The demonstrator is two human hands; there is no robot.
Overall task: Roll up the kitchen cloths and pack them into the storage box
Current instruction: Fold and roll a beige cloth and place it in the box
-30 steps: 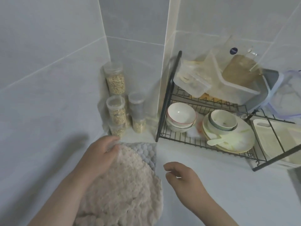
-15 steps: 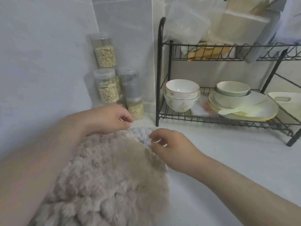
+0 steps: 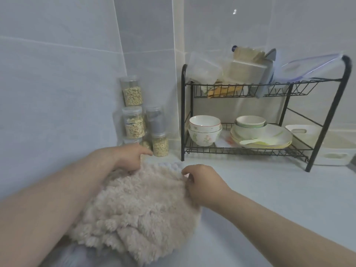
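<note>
Cloth (image 3: 138, 205) is pinched at its far edge by your left grip (image 3: 129, 157) and right grip (image 3: 202, 184). It lies on the white table (image 3: 269, 199).

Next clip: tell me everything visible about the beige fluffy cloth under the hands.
The beige cloth is a shaggy, plush-looking piece, not rolled, lying rumpled on the pale counter, with folds bunched at its near edge. Its far edge overlaps a bluish-white knobbly cloth. The left hand grips the far-left edge and the right hand pinches the far-right edge.
</note>
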